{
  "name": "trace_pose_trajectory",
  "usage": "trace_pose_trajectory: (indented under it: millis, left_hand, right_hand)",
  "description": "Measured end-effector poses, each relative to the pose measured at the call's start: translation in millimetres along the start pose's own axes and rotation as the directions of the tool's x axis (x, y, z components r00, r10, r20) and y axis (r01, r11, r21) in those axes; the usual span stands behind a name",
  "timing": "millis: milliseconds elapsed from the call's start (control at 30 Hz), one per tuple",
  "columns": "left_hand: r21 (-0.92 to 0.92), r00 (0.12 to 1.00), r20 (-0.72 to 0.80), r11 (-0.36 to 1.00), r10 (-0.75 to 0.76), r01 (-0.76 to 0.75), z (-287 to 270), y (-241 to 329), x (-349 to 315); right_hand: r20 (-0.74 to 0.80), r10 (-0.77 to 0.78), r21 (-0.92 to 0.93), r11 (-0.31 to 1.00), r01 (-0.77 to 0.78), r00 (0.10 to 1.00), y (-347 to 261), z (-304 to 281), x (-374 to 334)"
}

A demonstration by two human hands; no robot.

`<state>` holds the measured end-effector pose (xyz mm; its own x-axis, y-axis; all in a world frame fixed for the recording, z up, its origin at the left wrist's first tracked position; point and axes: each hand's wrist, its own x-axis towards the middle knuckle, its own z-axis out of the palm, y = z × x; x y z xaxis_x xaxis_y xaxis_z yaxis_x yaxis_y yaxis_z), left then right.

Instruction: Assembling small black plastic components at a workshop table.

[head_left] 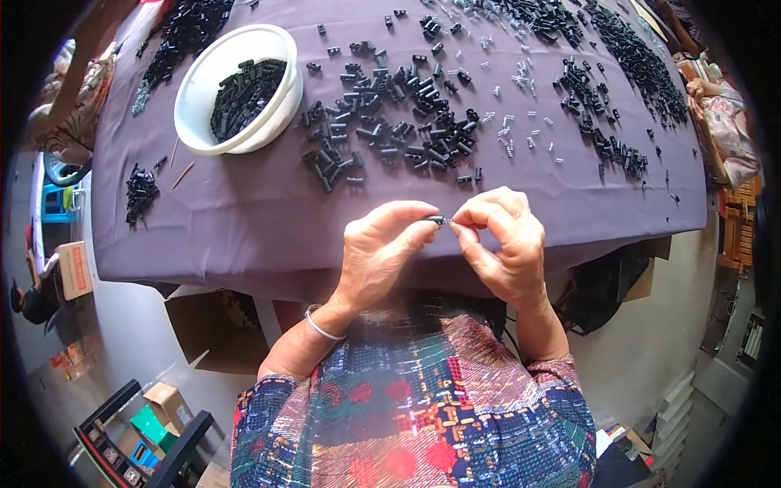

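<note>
Above the near edge of the table, my left hand [382,244] pinches a small black plastic part [434,219] between thumb and fingertips. My right hand [506,242] is closed in a pinch on a small metal spring [448,221], its end meeting the black part. Just beyond my hands lies a loose heap of black plastic parts [390,122]. Several loose springs [508,134] are scattered to the right of that heap. A white tub [185,122] stands at the left with many black pieces inside.
A purple cloth covers the table [244,220]. A small pile of black pieces [142,195] and a thin wooden stick [183,174] lie at the left. More black parts [602,122] spread along the right. A cardboard box [215,325] is below the table. Other people sit at both sides.
</note>
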<state>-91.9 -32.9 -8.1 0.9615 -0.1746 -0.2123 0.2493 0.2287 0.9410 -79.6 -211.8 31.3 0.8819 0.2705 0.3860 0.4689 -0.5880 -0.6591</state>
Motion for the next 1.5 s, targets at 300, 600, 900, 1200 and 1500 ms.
trace_pose_trajectory:
  millis: [300, 600, 900, 1200, 1500]
  left_hand:
    - [-0.090, 0.996, 0.078, 0.995, -0.036, 0.043, -0.8, 0.5, -4.6]
    - [-0.463, 0.935, 0.278, 0.822, -0.219, 0.330, -4.7, -2.0, -4.6]
    - [-0.253, 0.851, 0.425, 0.862, -0.309, 0.440, -10.9, 10.3, -5.5]
    - [-0.154, 0.915, 0.276, 0.926, -0.295, 0.345, -12.8, 20.0, 10.1]
    - [-0.168, 0.963, 0.196, 0.961, -0.184, 0.218, -14.4, 9.2, 12.6]
  right_hand:
    - [0.020, -0.003, -0.004, 1.000, 0.004, 1.000, -3.8, 2.7, -5.4]
    - [0.028, 0.052, 0.235, 0.970, -0.057, 0.998, -0.2, 1.2, -11.6]
    - [0.092, -0.042, 0.300, 0.954, 0.013, 0.995, 5.4, -6.2, -19.4]
    - [-0.165, 0.135, -0.026, 0.990, -0.141, 0.977, 30.8, -2.7, -5.5]
    - [-0.178, 0.142, -0.494, 0.843, -0.213, 0.974, 46.4, 21.5, 4.2]
